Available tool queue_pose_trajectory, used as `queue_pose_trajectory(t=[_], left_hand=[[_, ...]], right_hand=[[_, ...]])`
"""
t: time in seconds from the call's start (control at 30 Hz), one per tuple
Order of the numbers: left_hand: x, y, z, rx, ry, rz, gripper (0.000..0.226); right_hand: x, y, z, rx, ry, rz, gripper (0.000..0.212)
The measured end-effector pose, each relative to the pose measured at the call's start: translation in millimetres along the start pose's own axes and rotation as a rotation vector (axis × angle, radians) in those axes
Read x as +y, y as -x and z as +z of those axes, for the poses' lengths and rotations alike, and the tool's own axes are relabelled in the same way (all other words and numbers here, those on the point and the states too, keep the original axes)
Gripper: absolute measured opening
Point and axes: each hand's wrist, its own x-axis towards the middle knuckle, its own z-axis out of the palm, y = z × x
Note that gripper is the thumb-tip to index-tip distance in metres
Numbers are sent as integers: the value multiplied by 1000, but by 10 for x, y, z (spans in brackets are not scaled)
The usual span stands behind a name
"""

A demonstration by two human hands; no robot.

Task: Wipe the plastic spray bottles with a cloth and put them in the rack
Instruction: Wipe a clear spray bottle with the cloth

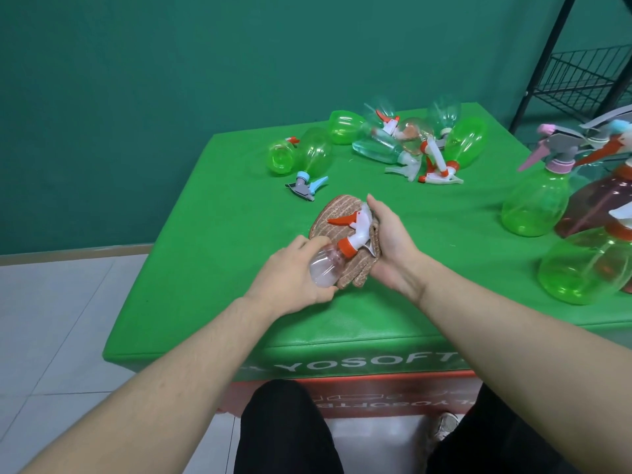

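Over the green mat [212, 268], the bottle [325, 268] lies tilted, nozzle up-left.

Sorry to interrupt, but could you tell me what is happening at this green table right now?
A person is wiping a small clear spray bottle with a brown cloth. The left hand grips the bottle's body, while the right hand holds the cloth against its white and orange spray head. More bottles lie in a pile at the far side of the green table, and several stand upright at the right edge. The black wire rack stands behind, to the right.
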Motion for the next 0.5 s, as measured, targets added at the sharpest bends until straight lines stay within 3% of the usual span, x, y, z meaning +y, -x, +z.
queue_pose_trajectory(t=[0.27,0.5], left_hand=[[99,-29,-27,1,-7,-93,84],[135,-1,-68,19,52,-136,83]], right_hand=[[98,159,-154,112,-110,-136,35],[74,412,-360,126,84,-118,22]])
